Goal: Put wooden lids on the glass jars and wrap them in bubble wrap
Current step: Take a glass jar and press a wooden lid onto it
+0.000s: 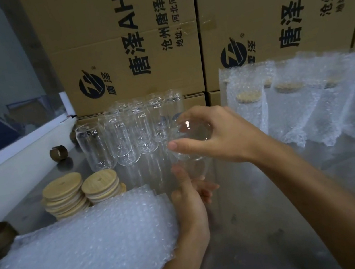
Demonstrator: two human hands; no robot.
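jar in hand (189,146): clear glass, no lid yet; held above the tabletop (246,228), just in front of the bare jar cluster (129,130); looks base-up, rounded end toward cam, though glass is hard to read
handling: judged light but brittle & slick; rigid wall, so no squeeze give; best taken round the body w/ fingers spread, not by the rim; a knock vs neighbouring jars could chip it
right hand (216,132): fingers curled over the jar's upper end, thumb on the near side; clamped on the glass
left hand (190,202): below the jar, thumb up vs its lower part, fingers curled round behind; appears to hold it too; exact contact hard to tell thru glass
wooden lids (83,192): two stacks left of the held jar, in front of the cluster; stiff, light, easy to pinch by the edge; prob. next pick
bubble wrap stack (79,256): near-left of the held jar, touching the left wrist; soft, floppy, light
wrapped jars (307,101): right of the held jar, lidded, upright in wrap sleeves
cartons (124,44): behind the cluster
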